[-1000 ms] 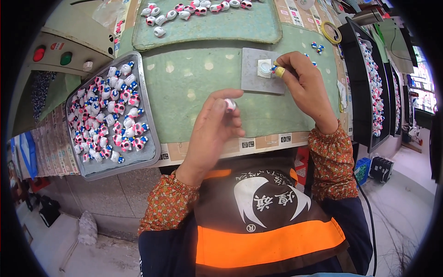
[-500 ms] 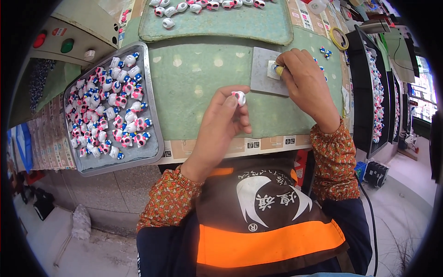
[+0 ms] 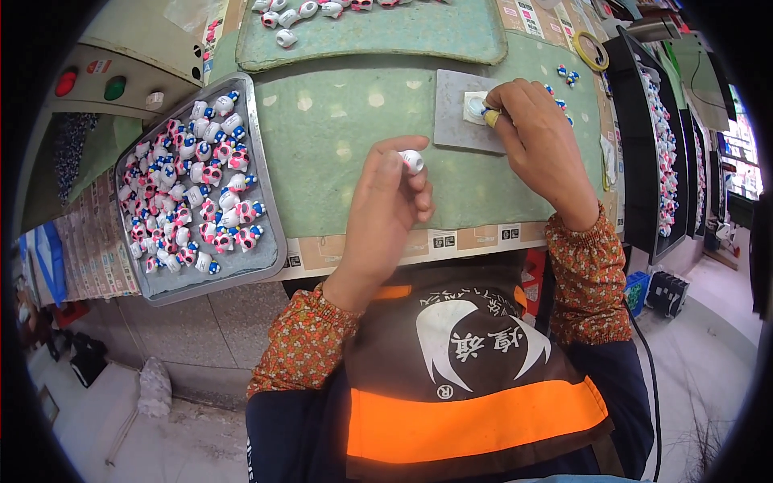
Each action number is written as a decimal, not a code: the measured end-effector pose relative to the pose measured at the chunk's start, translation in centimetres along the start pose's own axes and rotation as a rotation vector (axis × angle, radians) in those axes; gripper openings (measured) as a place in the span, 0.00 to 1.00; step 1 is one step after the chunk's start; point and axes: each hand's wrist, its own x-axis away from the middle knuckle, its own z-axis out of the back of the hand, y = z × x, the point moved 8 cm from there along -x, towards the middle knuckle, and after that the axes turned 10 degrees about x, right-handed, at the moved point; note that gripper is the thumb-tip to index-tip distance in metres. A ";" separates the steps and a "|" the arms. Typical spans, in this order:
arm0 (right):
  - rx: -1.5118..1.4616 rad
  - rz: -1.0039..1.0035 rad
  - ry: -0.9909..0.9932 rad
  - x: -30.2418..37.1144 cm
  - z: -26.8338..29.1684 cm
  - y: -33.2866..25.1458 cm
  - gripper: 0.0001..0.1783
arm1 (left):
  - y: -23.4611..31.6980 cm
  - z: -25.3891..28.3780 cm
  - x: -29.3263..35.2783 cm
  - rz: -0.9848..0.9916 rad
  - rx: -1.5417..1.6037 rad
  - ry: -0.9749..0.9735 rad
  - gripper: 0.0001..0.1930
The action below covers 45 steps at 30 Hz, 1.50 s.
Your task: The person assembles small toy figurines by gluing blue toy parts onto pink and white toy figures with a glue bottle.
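My left hand pinches a small white figurine head between thumb and fingers, its round opening showing. My right hand is closed at the fingertips around a small blue-and-yellow piece, mostly covered by the fingers. That piece is at the edge of a whitish square pad bearing a pale round patch. Under the pad lies a flat grey plate, on the green table surface.
At left, a metal tray holds many white, pink and blue figurines. Along the far side, a green tray carries white heads. Small blue pieces lie beyond my right hand, near a yellow tape roll. Black trays of parts stand at right.
The head in my left hand has turned from its pink-marked side to its white side and opening. My right fingertips have shifted slightly, uncovering the pad's round patch.
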 end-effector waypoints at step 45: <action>-0.837 -0.159 0.245 5.0 -3.1 -7.9 0.07 | 0.6 -0.8 2.4 -0.512 -0.649 0.217 0.20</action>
